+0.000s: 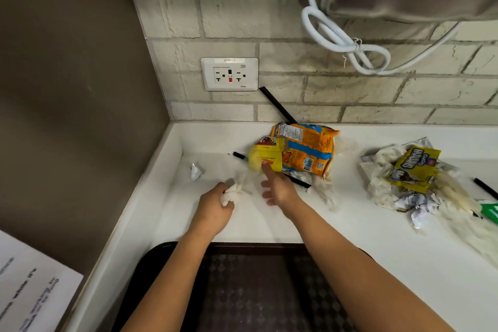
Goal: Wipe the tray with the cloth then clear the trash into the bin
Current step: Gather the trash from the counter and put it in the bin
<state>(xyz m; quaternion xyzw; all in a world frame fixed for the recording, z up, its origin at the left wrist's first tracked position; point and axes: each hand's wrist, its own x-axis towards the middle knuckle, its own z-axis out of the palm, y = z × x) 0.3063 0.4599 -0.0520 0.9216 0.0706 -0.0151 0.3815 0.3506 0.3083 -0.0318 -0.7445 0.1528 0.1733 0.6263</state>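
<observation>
White tissue (232, 193) in left fingers (225, 203).

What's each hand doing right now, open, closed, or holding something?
Left hand: closed around a crumpled white tissue.
Right hand: open, fingers extended toward the yellow wrapper, gripping nothing.

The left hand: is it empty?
No: the left hand has its fingers curled round a crumpled white tissue on the counter.
</observation>
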